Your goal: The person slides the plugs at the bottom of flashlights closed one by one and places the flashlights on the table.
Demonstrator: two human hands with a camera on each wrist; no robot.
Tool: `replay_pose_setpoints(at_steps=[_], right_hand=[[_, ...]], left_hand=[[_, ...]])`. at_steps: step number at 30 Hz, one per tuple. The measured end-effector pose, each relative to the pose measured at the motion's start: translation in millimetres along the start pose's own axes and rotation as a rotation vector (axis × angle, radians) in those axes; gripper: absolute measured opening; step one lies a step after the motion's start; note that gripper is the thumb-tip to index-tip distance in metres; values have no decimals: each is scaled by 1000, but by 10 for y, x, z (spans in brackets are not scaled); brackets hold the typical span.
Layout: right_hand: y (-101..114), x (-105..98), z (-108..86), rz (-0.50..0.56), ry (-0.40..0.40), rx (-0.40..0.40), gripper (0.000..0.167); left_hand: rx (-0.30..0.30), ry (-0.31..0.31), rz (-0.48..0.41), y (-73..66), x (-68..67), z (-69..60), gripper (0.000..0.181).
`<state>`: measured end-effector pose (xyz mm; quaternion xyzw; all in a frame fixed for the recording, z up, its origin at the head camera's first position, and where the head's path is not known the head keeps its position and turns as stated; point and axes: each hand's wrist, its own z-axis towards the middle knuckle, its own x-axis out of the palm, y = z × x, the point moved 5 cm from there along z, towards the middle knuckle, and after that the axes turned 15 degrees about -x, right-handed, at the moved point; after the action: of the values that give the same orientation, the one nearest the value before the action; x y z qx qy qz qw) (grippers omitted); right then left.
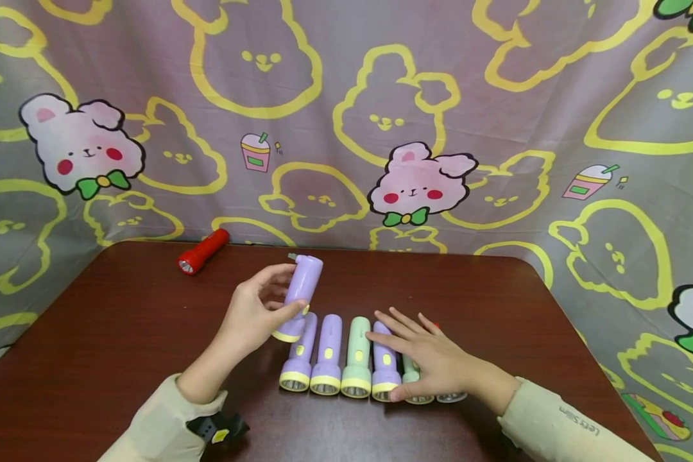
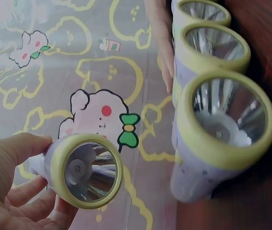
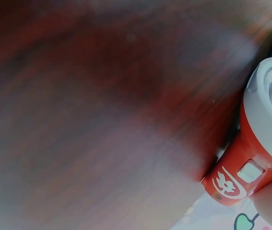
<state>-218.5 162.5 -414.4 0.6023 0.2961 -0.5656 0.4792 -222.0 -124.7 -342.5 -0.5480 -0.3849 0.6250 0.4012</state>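
My left hand (image 1: pixel 248 314) grips a purple flashlight (image 1: pixel 306 276) with a yellow rim, raised over the left end of a row. A small prong piece sticks out at its tail; the left wrist view shows its lens. In the row lie a purple flashlight (image 1: pixel 305 340), another purple one (image 1: pixel 331 346), a green one (image 1: pixel 359 346) and a third purple one (image 1: pixel 384 366). My right hand (image 1: pixel 433 356), fingers spread, rests over the right end, partly hiding a second green flashlight (image 1: pixel 410 372) and a red flashlight with a white head (image 3: pixel 255 143).
A red flashlight (image 1: pixel 204 252) lies apart at the table's back left. The dark wooden table (image 1: pixel 121 333) ends at a patterned cloth (image 1: pixel 323 96) hanging behind and beside it.
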Motion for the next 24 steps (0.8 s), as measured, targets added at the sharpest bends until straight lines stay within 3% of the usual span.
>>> replay_pose_setpoints(at_steps=[17,24], right_hand=[[-14,9,0,17,11,15,93],[30,-151,6,23,-92,-6,91]], left_hand=[[33,48,-67,-136,247,-115,51],[33,61,-96,-172,322,-123,54]])
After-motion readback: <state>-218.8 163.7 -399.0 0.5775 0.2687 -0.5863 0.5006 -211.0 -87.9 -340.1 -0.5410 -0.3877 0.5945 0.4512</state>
